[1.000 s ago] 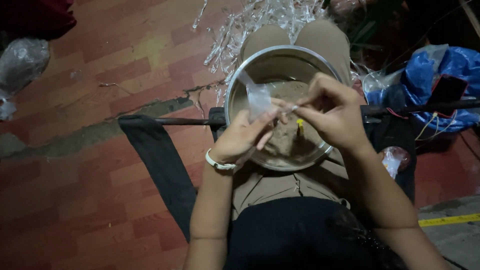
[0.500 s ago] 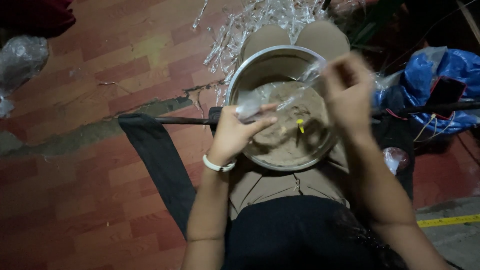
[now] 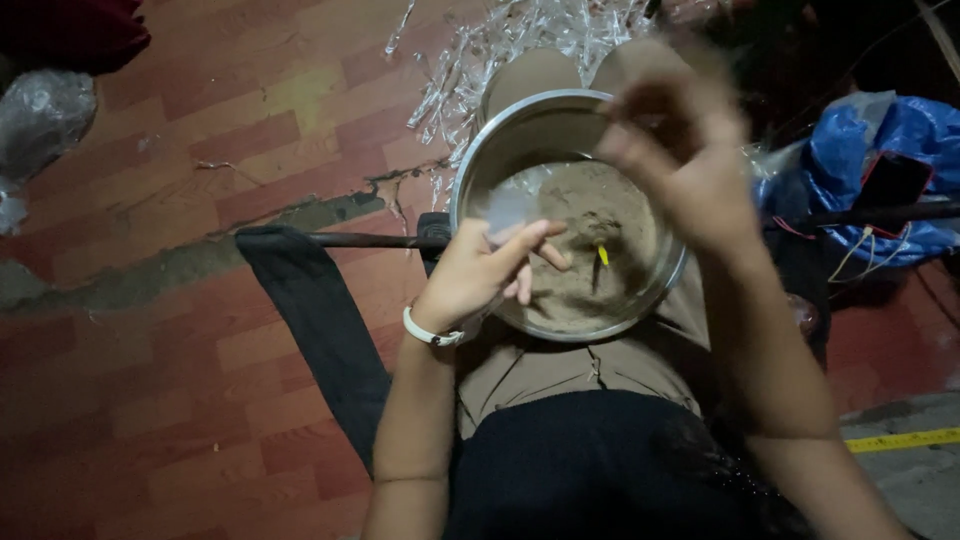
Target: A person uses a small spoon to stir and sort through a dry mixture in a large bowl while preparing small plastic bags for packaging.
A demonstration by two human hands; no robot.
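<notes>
the left hand (image 3: 478, 272) pinches a small clear bag (image 3: 510, 208) over the metal bowl (image 3: 470, 170) of sand on the lap. the right hand (image 3: 680, 160) is blurred above the bowl's far rim; i cannot tell its grip.

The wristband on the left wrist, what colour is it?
White; the wristband shows best in the head view.

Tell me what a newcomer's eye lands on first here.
First, the round shiny metal bowl of brownish sandy powder resting on the seated person's lap, with a small yellow object standing in the powder. Over it, the left hand pinches a small clear plastic bag, while the blurred right hand is raised above the bowl's far rim. Behind the knees lies a heap of crinkled clear plastic strips.
</notes>
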